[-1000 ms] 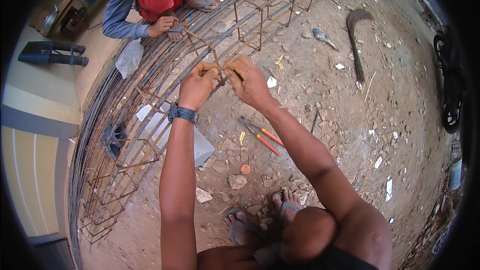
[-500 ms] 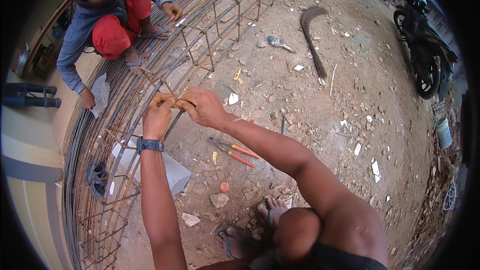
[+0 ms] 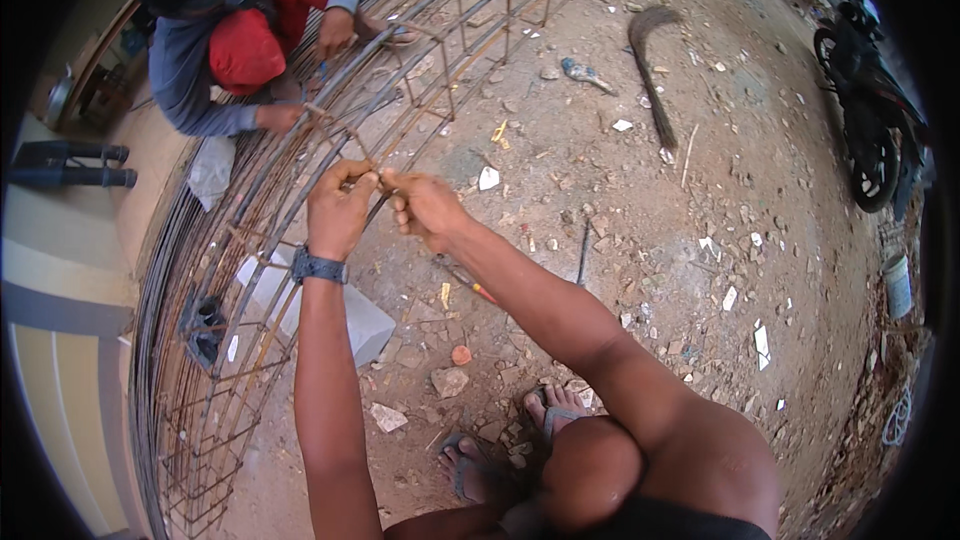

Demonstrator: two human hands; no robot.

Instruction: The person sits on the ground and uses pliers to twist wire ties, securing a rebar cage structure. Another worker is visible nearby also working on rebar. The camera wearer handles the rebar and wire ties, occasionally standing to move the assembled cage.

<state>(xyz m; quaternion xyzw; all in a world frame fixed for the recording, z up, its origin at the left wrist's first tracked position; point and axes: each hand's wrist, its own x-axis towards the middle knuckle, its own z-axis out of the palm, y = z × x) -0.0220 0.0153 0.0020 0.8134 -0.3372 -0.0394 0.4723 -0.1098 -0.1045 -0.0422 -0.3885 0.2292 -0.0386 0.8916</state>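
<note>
Left hand (image 3: 340, 212) and right hand (image 3: 428, 208) at rusty rebar cage (image 3: 447, 78); boxy, slender-barred

Cage (image 3: 448, 82), one: open frame of long steel bars and rectangular stirrups; grey to rust-brown, surface dull. Pose: lengthwise on a slant, from beyond and to the right of both hands, past the fingertips, then down along the outer side of the left forearm.

Stirrup (image 3: 345, 132), one, of the same cage: thin, rust-brown, bent at corners; standing tilted just beyond the left hand (image 3: 340, 210), its near end at the pinched fingertips. The right hand (image 3: 425, 208) meets the same joint from the right, fingers curled; anything between its fingertips too small to tell. Further stirrups: spaced along the cage, beyond the hands and left of the left forearm.
</note>
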